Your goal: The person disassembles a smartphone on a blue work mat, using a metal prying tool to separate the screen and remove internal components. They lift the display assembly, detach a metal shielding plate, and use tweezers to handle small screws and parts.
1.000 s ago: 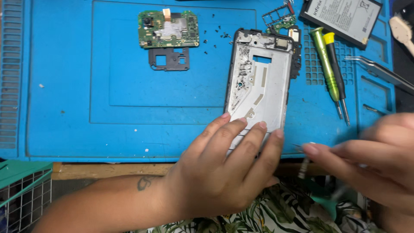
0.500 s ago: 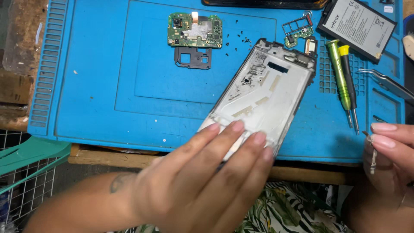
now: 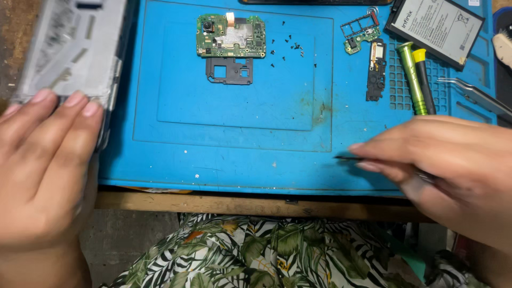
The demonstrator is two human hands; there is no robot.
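Leaf-print fabric is filling the bottom of the view, below the wooden table edge.

At lower left, the left hand is gripping the silver phone frame by its near end, three fingertips lying flat on its face; the thumb is hidden, and the blurred frame is running out of view at the top left corner. Its long axis is pointing away from the person, leaning slightly right, and it is overhanging the left border of the blue work mat.

At lower right, the right hand is pinching a thin dark tool between thumb and fingers. Only the tip is showing; the rest is hidden inside the hand. That tip is lying nearly level, pointing left over the mat's near strip. The two hands are well apart, with the frame at the far left of the mat and the tool at the right.

Farther back, a green circuit board is lying above a dark bracket, with tiny black screws scattered just right of it. Right of these are lying a small green board and a narrow dark part, then a green screwdriver touching a yellow-capped one. Metal tweezers are being cut off by the right edge, and a dark battery is running off the top.
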